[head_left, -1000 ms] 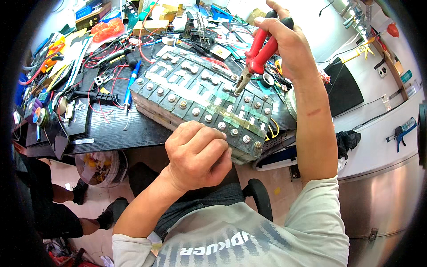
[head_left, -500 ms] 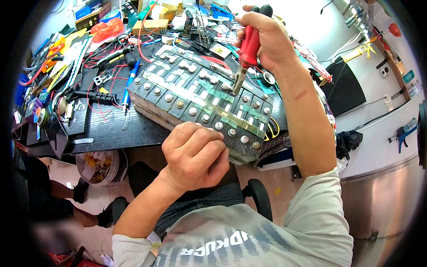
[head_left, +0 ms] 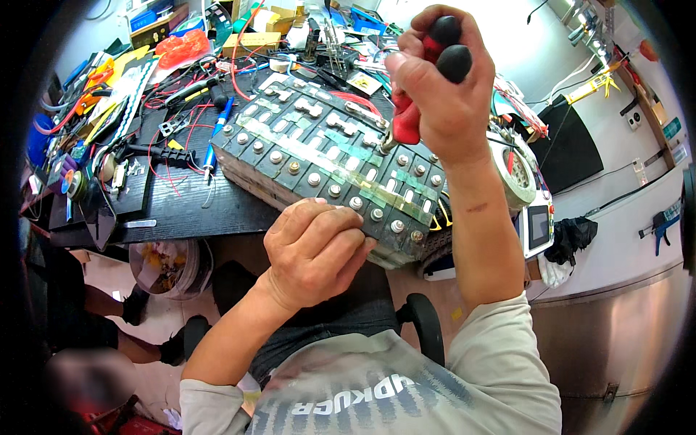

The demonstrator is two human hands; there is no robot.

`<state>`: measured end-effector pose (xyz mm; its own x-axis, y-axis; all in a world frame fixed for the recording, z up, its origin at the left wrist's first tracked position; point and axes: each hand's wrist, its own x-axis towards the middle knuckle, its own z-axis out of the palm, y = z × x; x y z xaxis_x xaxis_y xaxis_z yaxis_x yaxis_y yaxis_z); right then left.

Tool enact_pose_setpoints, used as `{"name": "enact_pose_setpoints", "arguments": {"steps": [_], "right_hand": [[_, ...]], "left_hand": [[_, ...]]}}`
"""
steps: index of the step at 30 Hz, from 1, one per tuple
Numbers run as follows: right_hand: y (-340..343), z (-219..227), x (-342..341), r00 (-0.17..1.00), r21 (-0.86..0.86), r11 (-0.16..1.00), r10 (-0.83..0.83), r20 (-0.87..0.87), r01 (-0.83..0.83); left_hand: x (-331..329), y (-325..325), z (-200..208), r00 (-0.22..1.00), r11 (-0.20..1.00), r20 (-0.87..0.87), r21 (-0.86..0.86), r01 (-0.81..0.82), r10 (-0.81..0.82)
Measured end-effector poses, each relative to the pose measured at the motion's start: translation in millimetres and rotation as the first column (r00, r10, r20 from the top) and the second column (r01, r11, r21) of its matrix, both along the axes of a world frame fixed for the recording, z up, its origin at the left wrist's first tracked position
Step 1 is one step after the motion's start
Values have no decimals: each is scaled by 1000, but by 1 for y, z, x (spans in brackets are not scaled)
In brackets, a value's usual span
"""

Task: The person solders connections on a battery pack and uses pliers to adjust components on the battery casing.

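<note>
A dark battery pack of several cells lies at an angle on the bench, with rows of round terminals, metal connector tabs and clear-green tape strips across its top. My right hand is wrapped round red-handled pliers with black handle ends. Their jaws point down at a connector by the far row of terminals, partly hidden by the handles and hand. At the pack's near long edge, my left hand is closed with knuckles up. What its curled fingers hold, if anything, is hidden.
Wires, tools and boxes crowd the black bench. A blue pen-like tool lies left of the pack. To the right stand a pale reel and a device with a small screen. A waste bin sits below the bench.
My right wrist has turned and tilted the pliers, bringing the black handle ends toward me; the jaws stay near the same connector. My right forearm has shifted left. My left hand has barely moved.
</note>
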<state>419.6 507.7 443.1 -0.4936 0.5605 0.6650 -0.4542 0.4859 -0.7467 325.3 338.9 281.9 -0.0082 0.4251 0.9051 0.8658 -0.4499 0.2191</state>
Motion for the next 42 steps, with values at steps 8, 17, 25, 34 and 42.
{"name": "enact_pose_setpoints", "arguments": {"steps": [8, 17, 25, 34, 42], "right_hand": [[16, -19, 7, 978, 237, 950, -190, -81, 204], [51, -33, 42, 894, -368, 928, -120, -431, -53], [61, 1, 3, 984, -300, 953, -92, -152, 43], [48, 31, -29, 979, -294, 955, 26, 201, 35], [33, 34, 1, 959, 32, 978, -209, 192, 207]], "left_hand": [[1, -2, 4, 1000, 1000, -2, -10, -12, 12], [-3, 0, 6, 1000, 1000, -3, -3, -4, 4], [-5, -2, 7, 1000, 1000, -1, -19, 6, -6], [-4, -1, 5, 998, 999, 39, -26, 43, -42], [-5, -3, 9, 998, 998, 44, -40, 42, -41]]}}
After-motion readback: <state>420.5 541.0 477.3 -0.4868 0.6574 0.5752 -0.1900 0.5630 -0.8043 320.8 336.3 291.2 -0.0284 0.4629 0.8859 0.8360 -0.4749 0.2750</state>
